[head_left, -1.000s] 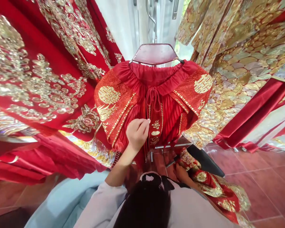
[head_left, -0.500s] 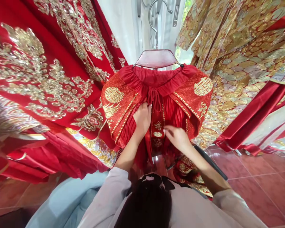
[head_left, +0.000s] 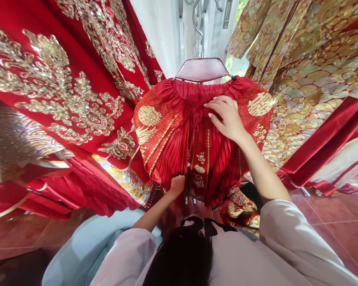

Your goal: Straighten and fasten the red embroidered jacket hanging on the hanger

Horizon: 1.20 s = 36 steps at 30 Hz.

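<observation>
A red pleated skirt (head_left: 197, 159) with gold embroidery and a gathered waistband hangs from a metal hanger (head_left: 201, 69). Near the skirt's lower edge, left of its embroidered centre panel, my left hand (head_left: 178, 184) is closed on the red cloth. Its fingertips are hidden. Higher up, my right hand (head_left: 226, 119) lies over the waistband on the right of centre, fingers stretched out and palm towards the fabric. A red cord bow at the middle of the waist is partly covered by that hand's shadow and fingers.
A red garment (head_left: 86, 79) with silver-gold sequins hangs close on the left, and a gold scale-patterned garment (head_left: 304, 79) on the right. Red and gold cloth (head_left: 238, 208) lies low on the right. Reddish tiles (head_left: 325, 214) cover the floor.
My left hand has dropped from beside the bow to the skirt's lower part and closed on cloth. My right hand has risen from the centre panel to the waistband.
</observation>
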Each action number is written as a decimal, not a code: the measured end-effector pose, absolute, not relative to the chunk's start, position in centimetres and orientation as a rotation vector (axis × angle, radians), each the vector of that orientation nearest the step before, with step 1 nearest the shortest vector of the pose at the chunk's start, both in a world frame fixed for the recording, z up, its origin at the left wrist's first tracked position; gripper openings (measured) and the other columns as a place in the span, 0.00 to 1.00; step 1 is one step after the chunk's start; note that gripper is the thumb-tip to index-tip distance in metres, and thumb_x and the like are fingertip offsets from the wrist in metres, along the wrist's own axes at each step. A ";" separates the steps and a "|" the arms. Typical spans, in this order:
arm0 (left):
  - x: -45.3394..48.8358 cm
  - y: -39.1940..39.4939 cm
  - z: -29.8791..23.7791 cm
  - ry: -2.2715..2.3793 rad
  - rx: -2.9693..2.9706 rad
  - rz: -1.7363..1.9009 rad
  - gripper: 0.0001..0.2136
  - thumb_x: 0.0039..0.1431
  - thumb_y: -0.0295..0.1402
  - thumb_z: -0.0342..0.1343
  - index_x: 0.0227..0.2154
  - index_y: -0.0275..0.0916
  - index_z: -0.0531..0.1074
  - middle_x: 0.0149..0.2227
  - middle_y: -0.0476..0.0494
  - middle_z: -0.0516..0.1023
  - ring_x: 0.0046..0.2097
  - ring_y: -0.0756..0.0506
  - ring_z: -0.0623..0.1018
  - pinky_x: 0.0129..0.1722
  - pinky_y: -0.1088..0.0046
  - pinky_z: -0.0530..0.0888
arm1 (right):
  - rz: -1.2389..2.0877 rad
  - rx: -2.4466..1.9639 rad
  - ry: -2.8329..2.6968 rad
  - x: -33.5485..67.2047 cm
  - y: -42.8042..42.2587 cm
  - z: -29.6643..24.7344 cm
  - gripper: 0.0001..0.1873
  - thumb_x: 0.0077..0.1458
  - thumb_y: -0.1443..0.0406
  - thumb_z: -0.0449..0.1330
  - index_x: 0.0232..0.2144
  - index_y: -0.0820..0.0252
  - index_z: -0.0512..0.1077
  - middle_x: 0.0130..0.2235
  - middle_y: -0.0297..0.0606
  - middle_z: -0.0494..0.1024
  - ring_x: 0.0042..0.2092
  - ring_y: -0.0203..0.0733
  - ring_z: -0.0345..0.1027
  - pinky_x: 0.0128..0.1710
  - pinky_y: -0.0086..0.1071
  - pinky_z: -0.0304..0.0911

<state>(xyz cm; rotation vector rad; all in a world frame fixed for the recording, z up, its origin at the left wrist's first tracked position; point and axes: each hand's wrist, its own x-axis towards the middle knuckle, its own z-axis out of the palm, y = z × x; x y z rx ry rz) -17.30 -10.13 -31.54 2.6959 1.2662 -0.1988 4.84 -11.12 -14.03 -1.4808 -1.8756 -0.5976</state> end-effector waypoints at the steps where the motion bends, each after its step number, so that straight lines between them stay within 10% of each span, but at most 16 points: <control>1: -17.6 -10.5 -32.1 1.259 2.674 -0.277 0.07 0.60 0.31 0.58 0.34 0.31 0.74 0.32 0.43 0.77 0.34 0.48 0.79 0.33 0.71 0.76 | -0.591 -1.496 -1.876 4.8 -11.3 -14.1 0.20 0.61 0.62 0.48 0.53 0.60 0.69 0.47 0.44 0.74 0.53 0.51 0.59 0.53 0.48 0.51; 6: -17.7 -12.2 -27.8 0.996 2.694 -0.274 0.08 0.59 0.36 0.58 0.32 0.35 0.77 0.35 0.37 0.80 0.39 0.39 0.80 0.35 0.67 0.76 | -0.578 -1.571 -1.985 3.8 -12.4 -15.2 0.15 0.61 0.62 0.50 0.41 0.60 0.75 0.42 0.41 0.74 0.50 0.49 0.59 0.55 0.49 0.45; 12: -15.9 -9.7 -17.2 0.653 3.044 0.925 0.19 0.65 0.37 0.49 0.55 0.35 0.66 0.54 0.36 0.72 0.57 0.39 0.69 0.60 0.55 0.63 | -0.360 -1.414 -2.000 2.4 -15.3 -16.0 0.14 0.56 0.58 0.55 0.24 0.59 0.70 0.38 0.38 0.73 0.45 0.44 0.61 0.57 0.47 0.45; 19: -16.0 -6.2 -16.6 0.497 3.167 0.769 0.10 0.63 0.33 0.52 0.44 0.38 0.74 0.43 0.41 0.77 0.52 0.41 0.72 0.61 0.54 0.60 | 0.497 -0.537 -1.861 3.4 -22.3 -13.8 0.25 0.57 0.51 0.53 0.13 0.57 0.62 0.22 0.37 0.70 0.30 0.39 0.66 0.39 0.37 0.63; 23: -16.7 -6.0 -16.8 0.546 3.177 0.698 0.10 0.60 0.29 0.53 0.43 0.37 0.74 0.41 0.41 0.78 0.47 0.42 0.73 0.60 0.54 0.60 | 0.927 -0.563 -2.427 2.9 -25.1 -13.6 0.15 0.60 0.57 0.55 0.27 0.57 0.74 0.28 0.38 0.77 0.31 0.35 0.72 0.35 0.29 0.64; 30: -16.8 -6.8 -15.5 0.438 3.158 0.536 0.11 0.62 0.26 0.46 0.35 0.38 0.74 0.34 0.45 0.78 0.42 0.44 0.71 0.59 0.53 0.57 | 0.288 -1.608 -1.772 -0.4 -19.0 -19.1 0.15 0.60 0.65 0.53 0.44 0.64 0.75 0.37 0.40 0.79 0.31 0.34 0.70 0.34 0.27 0.61; 36: -17.1 -6.9 -15.1 0.410 3.125 0.441 0.11 0.62 0.25 0.45 0.34 0.39 0.74 0.34 0.45 0.77 0.43 0.44 0.70 0.60 0.52 0.54 | 0.267 -1.517 -1.479 -2.0 -15.9 -21.7 0.13 0.58 0.63 0.54 0.31 0.67 0.76 0.25 0.36 0.75 0.25 0.32 0.64 0.28 0.25 0.56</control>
